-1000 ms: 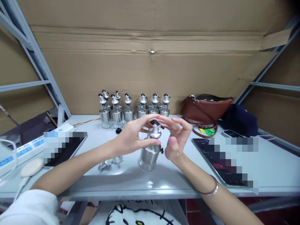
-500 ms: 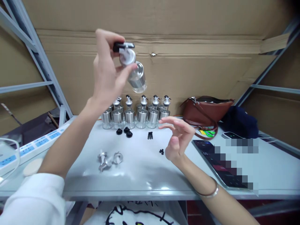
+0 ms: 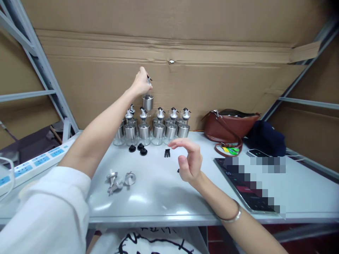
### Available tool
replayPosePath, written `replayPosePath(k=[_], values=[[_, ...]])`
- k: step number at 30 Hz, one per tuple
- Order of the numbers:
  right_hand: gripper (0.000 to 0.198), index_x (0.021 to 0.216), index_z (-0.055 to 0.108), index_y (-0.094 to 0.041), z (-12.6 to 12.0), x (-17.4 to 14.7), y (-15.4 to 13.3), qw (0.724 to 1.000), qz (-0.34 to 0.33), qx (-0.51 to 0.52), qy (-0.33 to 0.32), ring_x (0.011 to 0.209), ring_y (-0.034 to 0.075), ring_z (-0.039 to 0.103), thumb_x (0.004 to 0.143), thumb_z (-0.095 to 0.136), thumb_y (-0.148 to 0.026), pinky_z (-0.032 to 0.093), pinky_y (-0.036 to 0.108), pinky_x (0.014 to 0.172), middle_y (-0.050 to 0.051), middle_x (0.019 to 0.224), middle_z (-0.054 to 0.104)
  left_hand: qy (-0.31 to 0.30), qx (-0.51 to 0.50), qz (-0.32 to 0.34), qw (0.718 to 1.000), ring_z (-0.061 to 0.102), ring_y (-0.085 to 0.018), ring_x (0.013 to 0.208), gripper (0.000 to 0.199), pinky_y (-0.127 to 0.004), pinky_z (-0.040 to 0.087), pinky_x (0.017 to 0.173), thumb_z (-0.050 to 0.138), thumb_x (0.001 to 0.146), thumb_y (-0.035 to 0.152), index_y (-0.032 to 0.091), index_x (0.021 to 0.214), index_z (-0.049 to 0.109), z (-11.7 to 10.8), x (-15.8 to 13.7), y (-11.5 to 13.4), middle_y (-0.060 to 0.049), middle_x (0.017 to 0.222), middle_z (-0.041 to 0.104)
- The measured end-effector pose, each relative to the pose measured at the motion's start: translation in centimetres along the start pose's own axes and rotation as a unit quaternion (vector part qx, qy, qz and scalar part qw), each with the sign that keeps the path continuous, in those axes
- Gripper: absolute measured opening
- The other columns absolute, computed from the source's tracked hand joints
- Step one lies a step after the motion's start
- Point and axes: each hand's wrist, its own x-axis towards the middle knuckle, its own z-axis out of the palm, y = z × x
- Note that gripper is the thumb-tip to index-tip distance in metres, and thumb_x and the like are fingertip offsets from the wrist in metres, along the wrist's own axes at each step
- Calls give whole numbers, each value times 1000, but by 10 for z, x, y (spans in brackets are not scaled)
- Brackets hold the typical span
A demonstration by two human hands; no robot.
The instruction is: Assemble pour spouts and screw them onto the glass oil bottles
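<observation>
step in hand, as i judge: setting bottle point(image 3: 147, 102) among standing bottles point(image 3: 144, 130). left hand point(image 3: 141, 84), upper centre of frame, grips bottle by its top, fingers narrow around it. bottle is nearly upright, behind front row; whether base touches bench point(image 3: 156, 201), cannot tell. next move probably calls for straight lowering without knocking neighbours, then release. right hand point(image 3: 191, 160), right of centre, holds nothing, fingers curved and wide from thumb. compared with half second ago, bottle is farther back, less tilted.
</observation>
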Motion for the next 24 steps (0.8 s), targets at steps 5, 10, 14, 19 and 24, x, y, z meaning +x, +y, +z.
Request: replayPosePath(k=[5,10,14,19,24], values=[[25,113,49,-20,0,3,-4,1000,-7,3,-28,76,20,60,89,43,-22,52,34,59,7,85,63,-51,103,-94,989,45,-35,126,76,-48,39,102,91,54,30,12,112,45,12,-7,-1,-20,130,49],[25,112,50,-19,1,3,-5,999,-10,0,-38,75,19,60,87,43,-21,52,33,58,8,84,63,-118,213,-154,958,53,-33,121,93,-50,44,99,86,58,46,6,128,39,24,-7,-2,-25,134,49],[24,111,50,-19,0,4,-5,999,-9,-7,-43,73,19,59,87,43,-20,51,32,58,8,83,63,-169,283,-186,926,55,-38,120,99,-43,47,98,88,55,40,-1,132,41,34,-10,2,-31,126,56],[20,107,49,-20,-1,3,-6,998,14,-14,-60,70,17,58,89,42,-22,52,31,59,6,81,63,-227,366,-176,885,54,-38,122,83,-40,46,100,86,57,29,4,128,51,48,-14,4,-26,128,57],[15,101,52,-19,-1,4,-9,996,12,-21,-84,68,17,59,90,41,-21,51,31,62,6,78,64,-264,395,-94,875,51,-41,124,61,-50,41,102,78,63,15,10,121,60,50,-17,9,-24,128,58]])
